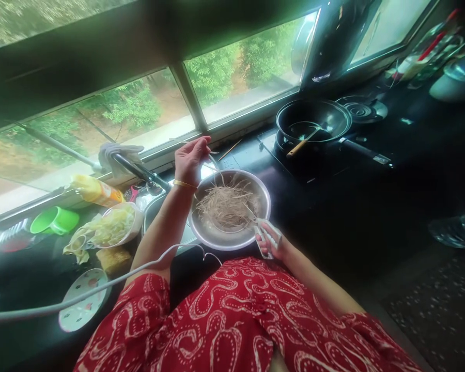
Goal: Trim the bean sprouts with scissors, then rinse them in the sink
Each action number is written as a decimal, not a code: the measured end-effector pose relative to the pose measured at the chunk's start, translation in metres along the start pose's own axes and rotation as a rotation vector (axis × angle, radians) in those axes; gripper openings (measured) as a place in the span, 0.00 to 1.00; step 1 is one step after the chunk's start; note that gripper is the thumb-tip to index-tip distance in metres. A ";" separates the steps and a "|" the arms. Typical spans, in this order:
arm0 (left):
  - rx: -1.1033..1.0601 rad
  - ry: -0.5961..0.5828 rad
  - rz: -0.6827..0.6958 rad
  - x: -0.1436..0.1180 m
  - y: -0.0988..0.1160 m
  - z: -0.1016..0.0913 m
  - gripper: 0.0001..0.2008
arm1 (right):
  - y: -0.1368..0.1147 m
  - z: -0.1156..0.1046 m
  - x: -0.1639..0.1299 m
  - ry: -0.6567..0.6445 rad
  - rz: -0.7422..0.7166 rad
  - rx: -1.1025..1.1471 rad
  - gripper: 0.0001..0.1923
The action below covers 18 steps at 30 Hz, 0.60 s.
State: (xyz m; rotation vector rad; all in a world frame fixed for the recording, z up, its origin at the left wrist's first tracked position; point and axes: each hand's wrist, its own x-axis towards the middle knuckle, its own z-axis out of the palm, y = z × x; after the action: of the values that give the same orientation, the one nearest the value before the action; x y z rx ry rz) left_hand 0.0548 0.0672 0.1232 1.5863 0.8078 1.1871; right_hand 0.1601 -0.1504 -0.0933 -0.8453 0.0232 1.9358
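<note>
Head camera looks down on a dark tabletop (333, 227) beneath a window, where a steel bowl (217, 238) holds a heap of thin, pale brown strands (227, 206). The left hand (191, 157) is raised above the far rim of the bowl, its grip pinched closed on a few strands that hang toward the heap. The right hand (270, 242) rests at the bowl's near right rim, its grip closed around the white handles of a pair of scissors (261, 232), blades pointing in over the strands. Left of the bowl sit a bowl of pale yellow peelings (114, 227), a green cup (54, 220) and a patterned plate (83, 299). A black wok (313, 121) with a wooden-handled utensil stands on the stove, well apart.
</note>
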 end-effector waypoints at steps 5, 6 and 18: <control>0.018 -0.076 -0.164 -0.010 -0.011 0.008 0.13 | 0.000 0.000 -0.022 0.086 -0.215 -0.123 0.12; -0.003 -0.061 -0.153 -0.010 -0.009 0.008 0.12 | -0.001 0.002 -0.027 0.093 -0.245 -0.136 0.12; -0.134 0.034 -0.190 -0.002 0.006 0.005 0.08 | 0.001 0.010 -0.033 -0.105 -0.250 -0.080 0.16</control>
State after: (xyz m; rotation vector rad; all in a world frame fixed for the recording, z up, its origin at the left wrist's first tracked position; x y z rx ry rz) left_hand 0.0586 0.0617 0.1275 1.3525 0.8632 1.1097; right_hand 0.1623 -0.1732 -0.0673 -0.7590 -0.2143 1.7515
